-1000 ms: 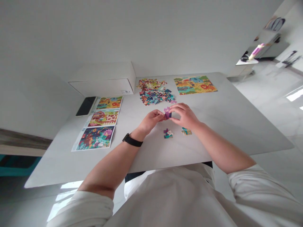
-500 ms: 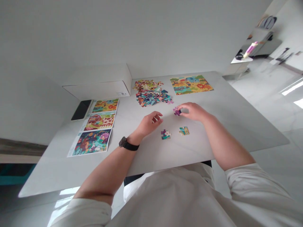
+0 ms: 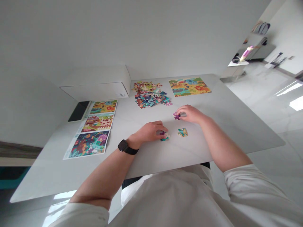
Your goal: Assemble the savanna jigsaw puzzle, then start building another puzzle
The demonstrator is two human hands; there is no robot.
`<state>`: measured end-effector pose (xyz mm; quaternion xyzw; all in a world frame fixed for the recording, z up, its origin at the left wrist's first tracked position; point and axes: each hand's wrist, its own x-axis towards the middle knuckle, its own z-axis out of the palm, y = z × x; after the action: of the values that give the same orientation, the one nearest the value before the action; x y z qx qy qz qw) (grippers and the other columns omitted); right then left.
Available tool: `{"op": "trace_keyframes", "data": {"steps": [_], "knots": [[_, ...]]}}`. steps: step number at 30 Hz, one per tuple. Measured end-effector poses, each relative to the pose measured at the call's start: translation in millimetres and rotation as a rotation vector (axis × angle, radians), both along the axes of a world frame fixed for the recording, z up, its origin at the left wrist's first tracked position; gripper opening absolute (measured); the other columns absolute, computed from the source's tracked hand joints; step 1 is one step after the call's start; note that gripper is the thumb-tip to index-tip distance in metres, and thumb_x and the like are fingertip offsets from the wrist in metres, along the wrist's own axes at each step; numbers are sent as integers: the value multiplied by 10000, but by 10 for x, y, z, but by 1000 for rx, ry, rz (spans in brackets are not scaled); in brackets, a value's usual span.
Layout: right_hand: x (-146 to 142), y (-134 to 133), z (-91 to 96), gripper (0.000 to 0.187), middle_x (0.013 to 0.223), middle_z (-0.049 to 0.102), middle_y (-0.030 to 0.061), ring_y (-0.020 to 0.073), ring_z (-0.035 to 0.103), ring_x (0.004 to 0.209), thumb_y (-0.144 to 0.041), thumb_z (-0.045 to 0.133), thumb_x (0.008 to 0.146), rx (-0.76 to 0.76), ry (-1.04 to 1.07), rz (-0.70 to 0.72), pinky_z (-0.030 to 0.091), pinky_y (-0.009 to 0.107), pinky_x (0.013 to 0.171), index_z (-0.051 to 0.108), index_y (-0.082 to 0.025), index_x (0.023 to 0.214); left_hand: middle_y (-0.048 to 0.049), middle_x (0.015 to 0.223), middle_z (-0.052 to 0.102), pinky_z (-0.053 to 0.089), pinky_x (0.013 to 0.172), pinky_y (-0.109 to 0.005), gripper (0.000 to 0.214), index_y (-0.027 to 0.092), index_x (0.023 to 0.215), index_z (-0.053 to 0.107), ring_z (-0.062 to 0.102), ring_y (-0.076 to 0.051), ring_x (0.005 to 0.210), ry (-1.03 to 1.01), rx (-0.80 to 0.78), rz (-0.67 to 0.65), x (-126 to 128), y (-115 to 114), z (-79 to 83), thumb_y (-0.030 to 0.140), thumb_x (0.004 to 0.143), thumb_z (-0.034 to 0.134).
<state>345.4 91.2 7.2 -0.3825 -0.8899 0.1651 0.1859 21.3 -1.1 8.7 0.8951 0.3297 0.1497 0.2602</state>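
My left hand (image 3: 153,131), with a black watch at its wrist, is closed on a purple, teal and white puzzle piece (image 3: 165,138) that lies on the table; the fingers cover part of it. Farther from me and to the right, my right hand (image 3: 190,113) pinches a purple puzzle piece (image 3: 176,116) by its right edge. A teal and yellow puzzle piece (image 3: 182,132) lies flat between the two, nearer my body, touched by neither hand. Beyond my hands is a heap of loose puzzle pieces (image 3: 151,98), yellowish at the back and dark blue in front.
An assembled animal puzzle (image 3: 190,86) lies at the table's back right. On the left are a sheet with three printed pictures (image 3: 95,122), a dark phone (image 3: 79,111) and a long white box (image 3: 94,91) against the wall. The white table (image 3: 142,157) ends just before my body.
My left hand has come down toward me and closed on the purple, teal and white piece. My right hand keeps its pinch on the purple piece, almost unmoved. The view has shifted slightly.
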Motion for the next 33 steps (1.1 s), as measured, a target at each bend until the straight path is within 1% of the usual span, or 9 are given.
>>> {"op": "trace_keyframes", "data": {"steps": [4, 7, 11, 17, 19, 22, 26, 30, 33], "knots": [[-24, -9, -11, 223, 1136, 860, 32, 291, 786, 1114, -155, 820, 851, -9, 35, 19, 561, 442, 1069, 886, -319, 987, -44, 1144, 759, 520, 877, -290, 249, 334, 1195, 874, 732, -207, 965, 23, -7, -20, -8, 3, -6, 378, 982, 755], [-25, -4, -20, 168, 1088, 856, 39, 283, 794, 1059, -175, 820, 863, -31, 39, 36, 572, 429, 1031, 884, -310, 940, -36, 1128, 761, 521, 871, -289, 233, 339, 1174, 881, 732, -202, 947, 11, -17, -18, -22, -2, 12, 378, 977, 763], [-21, 0, -24, 106, 1056, 853, 32, 269, 791, 1035, -224, 845, 863, -41, 27, 21, 577, 415, 1027, 877, -316, 903, -34, 1112, 767, 522, 863, -286, 209, 331, 1146, 882, 733, -193, 930, -32, -44, -16, -42, -18, 45, 376, 975, 771], [-28, -15, -18, 157, 1075, 849, 45, 273, 784, 1052, -169, 800, 871, -23, 19, 32, 574, 420, 1025, 869, -299, 927, -50, 1126, 768, 520, 853, -286, 217, 308, 1156, 869, 737, -199, 944, -13, -27, -22, -41, -26, 59, 390, 1000, 744], [-31, -18, -13, 151, 1081, 844, 51, 276, 777, 1070, -184, 797, 882, -11, 32, 23, 575, 422, 1027, 867, -298, 951, -60, 1125, 766, 521, 837, -289, 241, 291, 1177, 859, 734, -200, 927, -33, -18, 2, -34, -24, 58, 403, 1005, 732], [-38, -13, -26, 129, 1083, 837, 68, 284, 766, 1082, -213, 772, 917, 21, 37, -31, 575, 431, 1031, 860, -283, 980, -74, 1122, 768, 526, 843, -302, 271, 267, 1201, 843, 726, -202, 910, -77, 24, 81, -26, -15, 47, 403, 1023, 692], [-64, 7, -109, 135, 1124, 833, 84, 295, 755, 1104, -245, 746, 950, 67, 48, -117, 579, 459, 1059, 847, -270, 1035, -86, 1092, 774, 534, 877, -325, 264, 252, 1168, 839, 724, -219, 938, -112, 79, 168, -33, 25, 3, 368, 1040, 640], [-121, 78, -208, 213, 1212, 820, 97, 308, 739, 1170, -240, 756, 941, 104, 81, -169, 570, 502, 1115, 834, -270, 1137, -88, 1039, 768, 532, 845, -323, 275, 249, 1156, 841, 717, -225, 912, -93, 97, 219, -56, 81, -51, 353, 1031, 620], [-198, 217, -226, 279, 1288, 798, 115, 320, 721, 1225, -237, 745, 949, 135, 73, -200, 550, 529, 1156, 822, -257, 1216, -89, 1032, 763, 529, 834, -323, 288, 240, 1167, 840, 713, -227, 897, -92, 99, 234, -71, 110, -69, 342, 1026, 611]]}}
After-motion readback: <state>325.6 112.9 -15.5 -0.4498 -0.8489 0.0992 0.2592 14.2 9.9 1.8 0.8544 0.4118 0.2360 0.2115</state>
